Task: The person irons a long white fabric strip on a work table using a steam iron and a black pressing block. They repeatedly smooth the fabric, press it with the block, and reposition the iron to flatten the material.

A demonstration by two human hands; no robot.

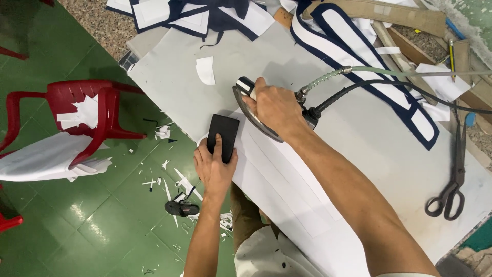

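My right hand [277, 109] grips the handle of a steam iron [245, 93] that rests on white fabric strips [287, 179] laid along the near edge of a grey ironing table [307, 66]. A green hose [359, 71] and a black cable [369, 84] run from the iron's back toward the right. My left hand [214, 166] presses down on a black rectangular block [223, 132] just left of the iron, on the end of the white fabric.
Large dark scissors [453, 177] lie at the table's right. Navy and white fabric pieces [359, 46] pile at the back. A small white cut piece [206, 70] lies on the table. A red plastic chair [87, 110] with white fabric stands on the green floor, scraps and a sandal [182, 208] below.
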